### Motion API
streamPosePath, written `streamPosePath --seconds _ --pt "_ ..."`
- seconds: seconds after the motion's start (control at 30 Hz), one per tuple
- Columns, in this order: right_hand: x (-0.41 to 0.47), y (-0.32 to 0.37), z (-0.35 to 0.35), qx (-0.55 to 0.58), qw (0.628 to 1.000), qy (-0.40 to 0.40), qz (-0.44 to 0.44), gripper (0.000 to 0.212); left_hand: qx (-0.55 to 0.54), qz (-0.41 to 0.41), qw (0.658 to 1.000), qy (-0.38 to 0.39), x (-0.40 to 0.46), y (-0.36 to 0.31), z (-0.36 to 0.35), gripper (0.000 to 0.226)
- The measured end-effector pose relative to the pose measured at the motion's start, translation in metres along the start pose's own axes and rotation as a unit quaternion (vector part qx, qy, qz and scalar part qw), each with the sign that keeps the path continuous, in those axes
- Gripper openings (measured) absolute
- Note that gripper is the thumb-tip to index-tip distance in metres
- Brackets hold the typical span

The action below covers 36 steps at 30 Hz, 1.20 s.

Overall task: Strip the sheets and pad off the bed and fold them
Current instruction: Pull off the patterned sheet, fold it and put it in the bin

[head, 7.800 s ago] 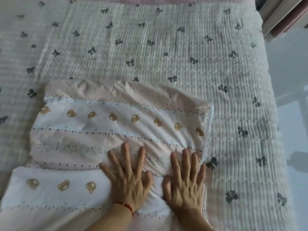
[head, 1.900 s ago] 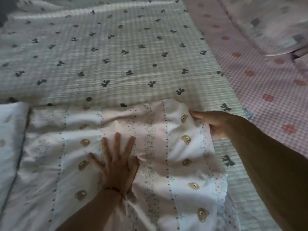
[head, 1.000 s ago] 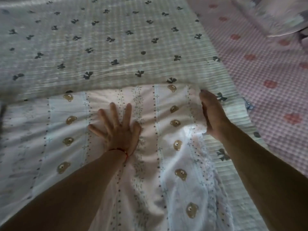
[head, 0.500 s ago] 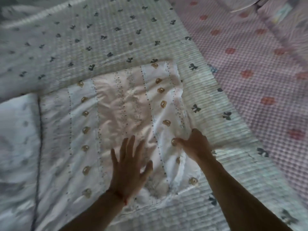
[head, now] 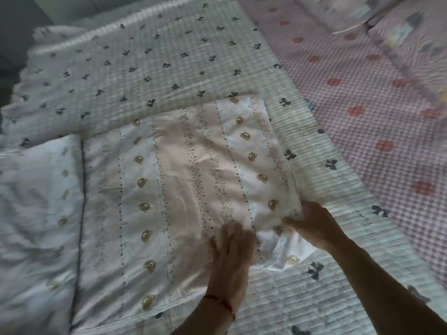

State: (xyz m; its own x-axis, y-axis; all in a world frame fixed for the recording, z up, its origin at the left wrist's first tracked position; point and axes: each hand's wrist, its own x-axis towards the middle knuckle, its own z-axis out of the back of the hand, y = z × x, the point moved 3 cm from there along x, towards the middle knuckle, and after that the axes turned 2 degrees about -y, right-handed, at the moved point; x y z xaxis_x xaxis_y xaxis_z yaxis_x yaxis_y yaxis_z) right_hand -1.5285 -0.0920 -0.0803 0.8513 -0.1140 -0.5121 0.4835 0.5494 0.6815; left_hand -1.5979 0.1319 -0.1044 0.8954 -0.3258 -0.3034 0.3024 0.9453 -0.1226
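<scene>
Left hand (head: 231, 259) is lying flat, fingers straight, on the folded sheet (head: 183, 189). Right hand (head: 314, 226) is pinching the sheet's near right corner, over the quilted pad (head: 150, 56).

Grey wall (head: 29, 18) beyond my bed's far left corner. Pink gingham mattress cover (head: 362, 97) with red flowers at right. Patterned pillows (head: 350, 10) top right. Dim soft light.

A home bedroom: a bed fills the frame, layered with a quilted pad (head: 135, 68) (bow-printed) and pink gingham sheet (head: 362, 97).
</scene>
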Motion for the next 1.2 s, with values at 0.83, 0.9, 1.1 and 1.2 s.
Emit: streamPosePath --seconds 0.83,0.9,1.1,1.2 --pt "-0.038 0.012 -0.146 -0.340 0.918 -0.203 0.006 0.074 -0.037 0.288 0.949 0.124 -0.146 0.272 -0.030 0.078" --pt "-0.064 0.054 -0.191 -0.301 0.932 -0.195 0.047 0.073 -0.079 0.309 0.938 0.138 -0.141 0.262 -0.034 0.073" --pt "-0.111 0.140 -0.376 -0.242 0.954 -0.137 0.110 0.068 -0.198 0.165 0.943 0.211 -0.146 0.291 0.011 0.087" --pt "-0.104 0.133 -0.405 -0.267 0.937 -0.213 0.074 0.066 -0.163 0.010 0.980 0.110 -0.167 0.355 0.051 0.071"
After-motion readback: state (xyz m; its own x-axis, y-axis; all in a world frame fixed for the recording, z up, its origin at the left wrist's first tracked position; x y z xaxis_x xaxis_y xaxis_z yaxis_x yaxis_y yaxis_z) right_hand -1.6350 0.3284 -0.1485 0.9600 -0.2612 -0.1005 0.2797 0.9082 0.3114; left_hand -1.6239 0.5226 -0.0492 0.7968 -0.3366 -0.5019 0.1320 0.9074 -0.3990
